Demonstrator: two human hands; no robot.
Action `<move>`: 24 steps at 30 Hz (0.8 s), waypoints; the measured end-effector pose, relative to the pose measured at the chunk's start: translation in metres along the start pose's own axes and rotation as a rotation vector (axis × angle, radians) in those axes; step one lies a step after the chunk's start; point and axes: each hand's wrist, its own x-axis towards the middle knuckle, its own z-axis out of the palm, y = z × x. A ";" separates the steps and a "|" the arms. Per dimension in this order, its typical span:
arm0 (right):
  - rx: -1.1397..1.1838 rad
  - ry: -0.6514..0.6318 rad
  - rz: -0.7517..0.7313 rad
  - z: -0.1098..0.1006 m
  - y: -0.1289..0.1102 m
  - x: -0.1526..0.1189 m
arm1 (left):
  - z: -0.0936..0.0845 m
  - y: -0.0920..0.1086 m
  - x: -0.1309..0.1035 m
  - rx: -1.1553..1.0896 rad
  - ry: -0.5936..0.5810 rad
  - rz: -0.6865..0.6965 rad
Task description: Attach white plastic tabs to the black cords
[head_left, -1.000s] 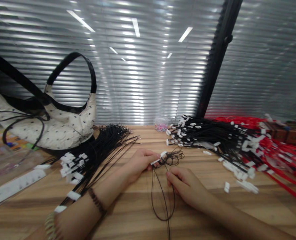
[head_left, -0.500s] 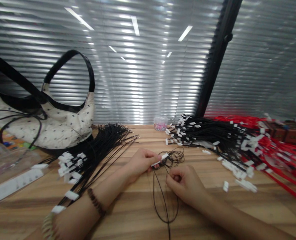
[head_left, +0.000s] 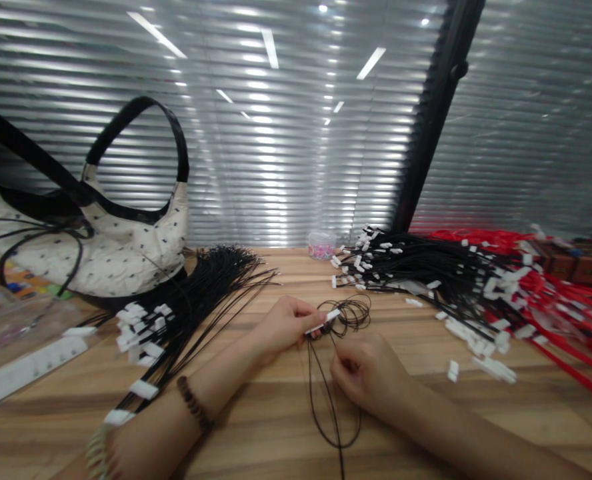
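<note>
My left hand (head_left: 293, 323) pinches a small white strip (head_left: 332, 315) together with thin black cord. Beyond its fingertips, coils of the black cord (head_left: 353, 312) lie on the wooden table. A loop of that cord hangs from the pinch towards me, and one strand runs on to the bottom edge of the view. My right hand (head_left: 369, 370), just to the right of the loop, is curled closed with a strand of the cord reaching its fingers. Exactly how the fingertips grip that strand is partly hidden.
Left of my arm lies a bundle of black cords (head_left: 211, 287) with white tags, beside a patterned white bag (head_left: 141, 253). On the right are more tagged black cords (head_left: 416, 257) and red cords (head_left: 561, 333). A small clear tub (head_left: 322, 247) stands at the back before window blinds.
The white strip and the cord loop have shifted slightly to the right with my left fingertips. My right hand has barely moved, still curled.
</note>
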 end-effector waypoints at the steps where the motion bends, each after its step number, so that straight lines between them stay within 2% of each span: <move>1: -0.002 -0.003 -0.007 0.001 0.000 0.000 | 0.000 0.000 0.000 0.001 -0.003 0.002; 24: 0.101 -0.066 0.069 -0.001 -0.002 -0.001 | -0.001 -0.001 -0.001 0.011 -0.036 0.021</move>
